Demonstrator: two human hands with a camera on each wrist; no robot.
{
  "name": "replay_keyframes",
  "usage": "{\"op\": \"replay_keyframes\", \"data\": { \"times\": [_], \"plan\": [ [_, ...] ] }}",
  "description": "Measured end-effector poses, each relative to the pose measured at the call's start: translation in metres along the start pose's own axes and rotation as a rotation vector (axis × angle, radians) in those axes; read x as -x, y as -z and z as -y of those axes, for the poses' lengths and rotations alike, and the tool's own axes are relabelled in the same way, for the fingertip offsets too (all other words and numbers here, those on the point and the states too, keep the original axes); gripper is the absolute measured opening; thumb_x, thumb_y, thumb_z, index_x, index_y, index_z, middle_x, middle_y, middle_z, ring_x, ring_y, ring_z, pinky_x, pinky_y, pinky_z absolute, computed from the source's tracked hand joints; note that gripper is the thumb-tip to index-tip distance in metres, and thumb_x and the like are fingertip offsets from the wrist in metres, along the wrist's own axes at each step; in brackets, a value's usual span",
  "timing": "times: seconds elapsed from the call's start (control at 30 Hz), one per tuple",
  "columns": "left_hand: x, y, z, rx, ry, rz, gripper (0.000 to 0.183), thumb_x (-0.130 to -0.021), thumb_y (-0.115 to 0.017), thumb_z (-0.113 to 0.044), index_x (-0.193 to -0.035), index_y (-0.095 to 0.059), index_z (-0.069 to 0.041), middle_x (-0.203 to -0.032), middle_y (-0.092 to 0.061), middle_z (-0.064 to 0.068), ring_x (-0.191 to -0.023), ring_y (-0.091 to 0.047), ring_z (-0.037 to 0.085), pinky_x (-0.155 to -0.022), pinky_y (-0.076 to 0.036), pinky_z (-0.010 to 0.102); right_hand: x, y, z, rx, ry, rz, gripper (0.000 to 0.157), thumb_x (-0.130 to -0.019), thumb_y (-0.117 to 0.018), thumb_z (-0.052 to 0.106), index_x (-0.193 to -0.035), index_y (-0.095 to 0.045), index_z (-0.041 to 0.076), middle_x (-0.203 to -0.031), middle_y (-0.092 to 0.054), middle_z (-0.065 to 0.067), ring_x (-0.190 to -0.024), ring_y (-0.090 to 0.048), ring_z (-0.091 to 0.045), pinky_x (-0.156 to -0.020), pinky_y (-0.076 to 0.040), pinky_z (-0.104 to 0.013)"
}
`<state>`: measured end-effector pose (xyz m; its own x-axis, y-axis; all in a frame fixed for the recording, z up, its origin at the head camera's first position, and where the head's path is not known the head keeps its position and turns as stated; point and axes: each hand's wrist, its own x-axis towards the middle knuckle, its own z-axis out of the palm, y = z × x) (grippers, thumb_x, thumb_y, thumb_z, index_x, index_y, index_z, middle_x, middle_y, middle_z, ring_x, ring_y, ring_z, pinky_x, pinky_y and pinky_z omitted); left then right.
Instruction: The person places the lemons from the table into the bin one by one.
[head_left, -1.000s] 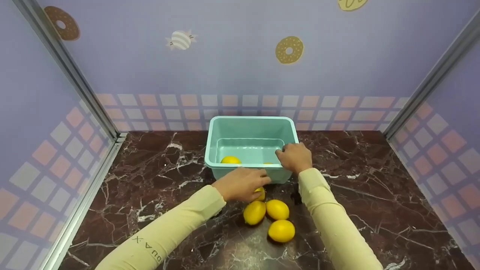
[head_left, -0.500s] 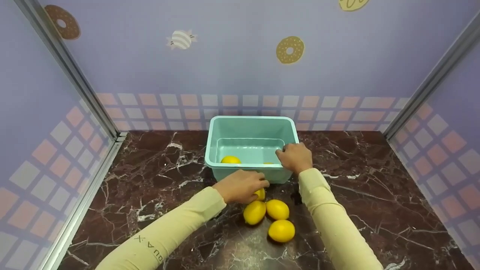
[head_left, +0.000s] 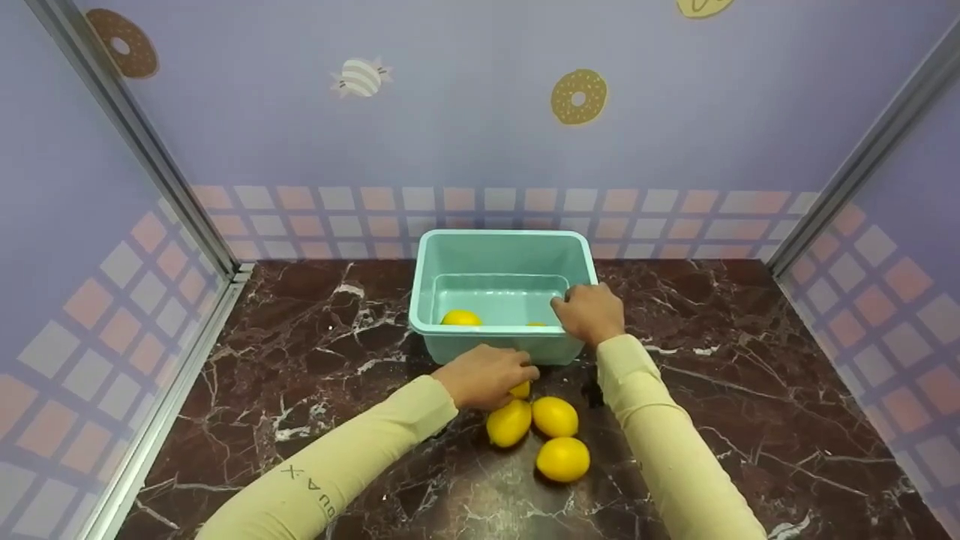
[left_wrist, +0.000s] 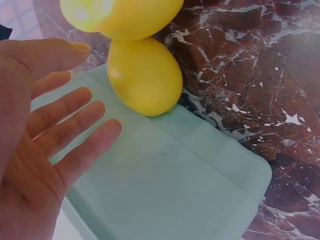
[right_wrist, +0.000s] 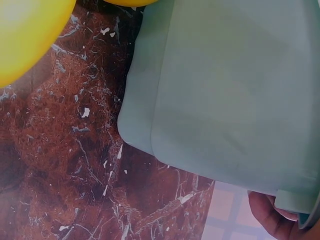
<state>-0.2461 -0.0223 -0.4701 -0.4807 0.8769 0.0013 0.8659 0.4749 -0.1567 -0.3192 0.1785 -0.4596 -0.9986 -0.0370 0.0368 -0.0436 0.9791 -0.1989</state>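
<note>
My right hand [head_left: 591, 313] grips the right front corner of a pale green plastic tub [head_left: 495, 331]. In the right wrist view, its fingers [right_wrist: 267, 212] curl round the tub's rim. My left hand [head_left: 486, 375] hovers in front of the tub, over a lemon [head_left: 522, 389] that it partly hides. Seen from the left wrist, the fingers [left_wrist: 92, 145] are loosely bent, with a gap between them and that lemon [left_wrist: 145, 77], which lies against the tub's wall. Nearer me on the tabletop lie three more lemons [head_left: 509, 424], [head_left: 555, 417], [head_left: 563, 459].
Inside the tub, one lemon [head_left: 461, 318] shows at the left, and a sliver of yellow [head_left: 535, 325] peeks over the front rim. The tub stands on a dark red marbled tabletop [head_left: 315, 375], close to the patterned back wall [head_left: 480, 135]. Side walls flank the table.
My left hand has lowered slightly, away from the tub's rim and toward the lemon in front of it. The right hand has stayed on the tub, and the lemons lie where they were.
</note>
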Motion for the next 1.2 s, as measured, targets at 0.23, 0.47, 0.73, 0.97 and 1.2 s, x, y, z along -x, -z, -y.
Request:
{"op": "replay_keyframes", "data": {
  "times": [0.23,0.47,0.73,0.97,1.2],
  "plan": [
    [-0.003,-0.005,-0.002,-0.029,-0.010,0.012,0.030,-0.079,-0.065,-0.022,-0.108,-0.059,-0.020,-0.095,-0.057,-0.002,-0.078,-0.058,0.015,-0.064,-0.051,0.031,0.000,0.000,0.000,-0.001,-0.002,-0.003,0.049,-0.089,-0.038,0.047,-0.081,-0.067,0.009,-0.097,-0.066,-0.017,-0.097,-0.056,-0.039,-0.078,-0.047,-0.055],
    [-0.004,-0.007,-0.002,-0.024,-0.016,0.005,0.027,-0.079,-0.065,-0.021,-0.106,-0.061,-0.020,-0.094,-0.058,-0.001,-0.078,-0.058,0.016,-0.064,-0.051,0.031,-0.001,-0.003,-0.001,0.000,-0.008,-0.004,0.050,-0.088,-0.038,0.047,-0.084,-0.068,0.009,-0.097,-0.066,-0.016,-0.096,-0.057,-0.038,-0.078,-0.047,-0.055],
    [-0.005,-0.011,-0.001,-0.016,-0.016,-0.046,0.012,-0.087,-0.057,-0.023,-0.097,-0.063,-0.019,-0.088,-0.058,0.000,-0.075,-0.058,0.016,-0.063,-0.051,0.032,-0.001,-0.002,-0.001,-0.009,-0.010,-0.014,0.048,-0.088,-0.037,0.048,-0.070,-0.063,0.011,-0.089,-0.066,-0.016,-0.089,-0.058,-0.037,-0.073,-0.048,-0.054],
    [-0.006,-0.014,0.000,-0.008,-0.005,-0.064,0.012,-0.089,-0.056,-0.025,-0.094,-0.064,-0.018,-0.086,-0.059,0.000,-0.074,-0.058,0.017,-0.062,-0.051,0.033,-0.001,-0.001,-0.001,-0.009,-0.011,-0.005,0.049,-0.088,-0.038,0.048,-0.079,-0.066,0.010,-0.095,-0.066,-0.016,-0.094,-0.057,-0.038,-0.076,-0.047,-0.055],
    [-0.007,-0.018,0.001,0.007,0.014,-0.067,0.013,-0.088,-0.056,-0.025,-0.093,-0.066,-0.018,-0.085,-0.059,0.001,-0.074,-0.058,0.018,-0.061,-0.051,0.034,-0.001,-0.002,0.000,0.000,-0.011,0.005,0.049,-0.088,-0.037,0.048,-0.086,-0.068,0.009,-0.098,-0.065,-0.016,-0.098,-0.055,-0.038,-0.079,-0.046,-0.055]
  ]
}}
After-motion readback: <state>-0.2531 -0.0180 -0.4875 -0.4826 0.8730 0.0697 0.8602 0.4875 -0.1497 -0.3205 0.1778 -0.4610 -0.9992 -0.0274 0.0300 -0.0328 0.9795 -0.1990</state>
